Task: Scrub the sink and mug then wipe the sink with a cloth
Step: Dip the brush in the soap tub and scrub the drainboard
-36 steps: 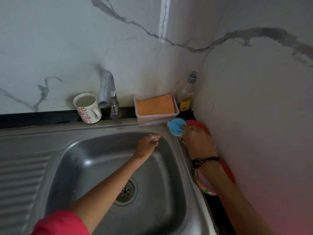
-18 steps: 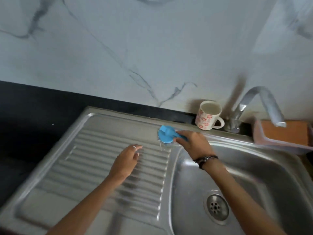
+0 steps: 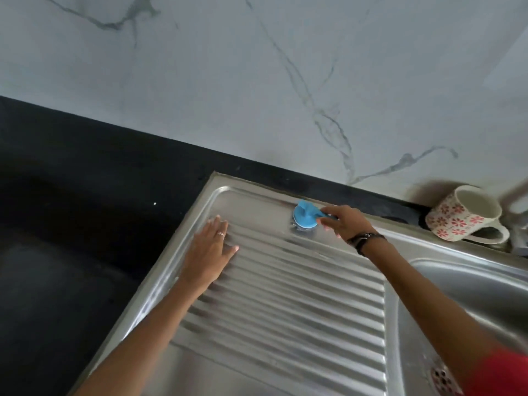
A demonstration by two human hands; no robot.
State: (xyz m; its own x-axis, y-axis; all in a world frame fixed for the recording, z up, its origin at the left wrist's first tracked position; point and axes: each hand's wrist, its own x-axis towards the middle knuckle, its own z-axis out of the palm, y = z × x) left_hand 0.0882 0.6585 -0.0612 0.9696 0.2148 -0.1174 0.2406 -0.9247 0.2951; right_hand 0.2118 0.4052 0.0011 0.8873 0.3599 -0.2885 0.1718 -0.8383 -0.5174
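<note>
The steel sink's ribbed drainboard (image 3: 285, 304) fills the middle of the head view, and the basin (image 3: 471, 284) with its drain (image 3: 441, 377) lies at the right. My right hand (image 3: 341, 222) grips the handle of a round blue scrubber (image 3: 305, 215), which presses on the drainboard's far edge. My left hand (image 3: 210, 251) lies flat with straight fingers on the drainboard's left side. A white mug (image 3: 464, 214) with red flowers stands on the ledge behind the sink at the right.
A black countertop (image 3: 71, 224) stretches to the left of the sink. A marble wall (image 3: 257, 81) rises right behind it. Part of the tap (image 3: 518, 195) shows blurred at the right edge, beside the mug.
The view has swung left from the basin to the drainboard. My right hand carried the blue scrubber from the right corner to the drainboard's far edge; my left hand moved left and laid flat.
</note>
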